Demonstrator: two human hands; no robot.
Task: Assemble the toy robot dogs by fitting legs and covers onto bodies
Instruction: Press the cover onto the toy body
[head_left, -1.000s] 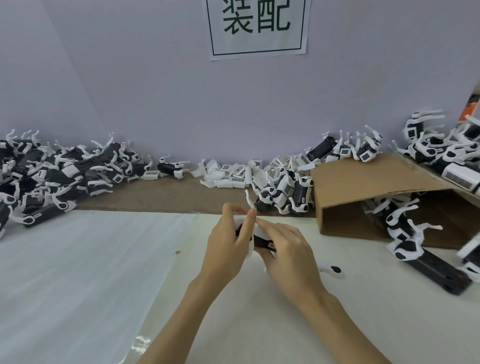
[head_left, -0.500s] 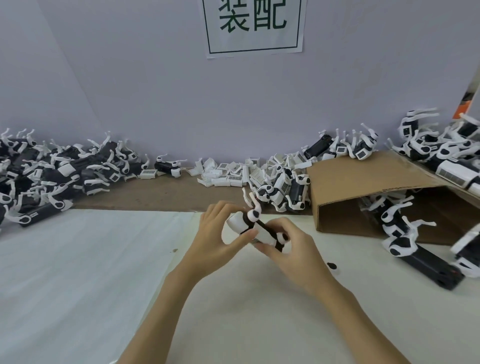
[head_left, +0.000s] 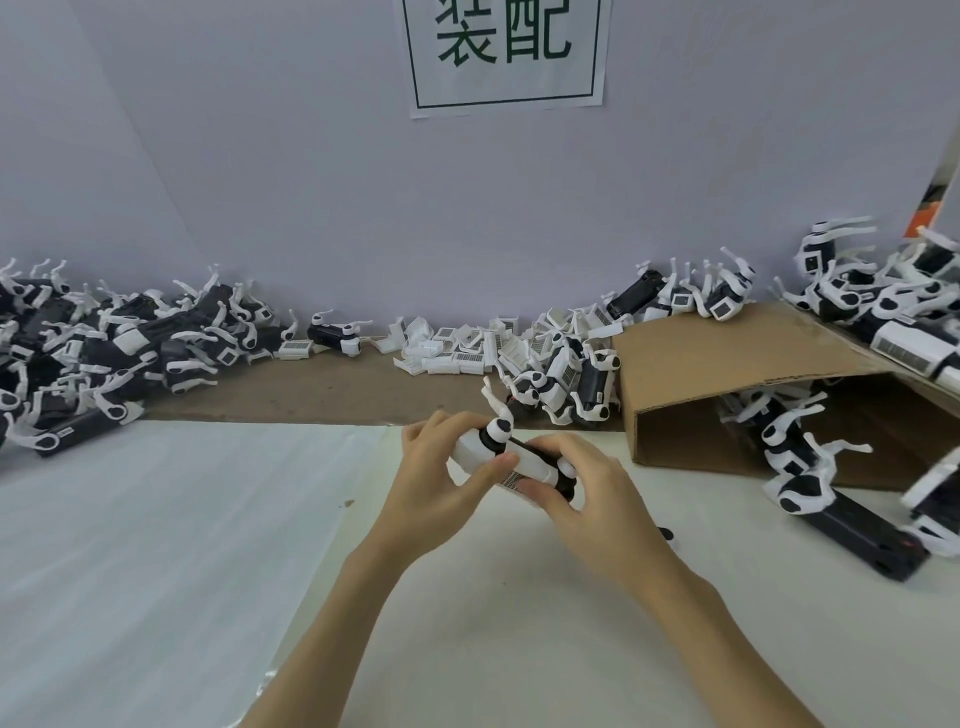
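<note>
A black and white toy dog body (head_left: 506, 460) is held above the white table between both hands. My left hand (head_left: 441, 493) grips its white left end, thumb across the front. My right hand (head_left: 597, 504) curls round the right end, fingers pressing near a white leg joint. One white leg (head_left: 496, 410) sticks up from the body's top. A small loose leg piece (head_left: 666, 534) lies on the table just right of my right wrist, mostly hidden.
Several toy dogs are heaped at the far left (head_left: 98, 343). White covers (head_left: 457, 348) lie along the back wall. A tipped cardboard box (head_left: 727, 374) at the right holds more dogs, and a black body (head_left: 857, 530) lies before it.
The body was first hidden between both hands; it has been raised and turned so its white side and upright leg show. Both hands shifted slightly up and apart along it.
</note>
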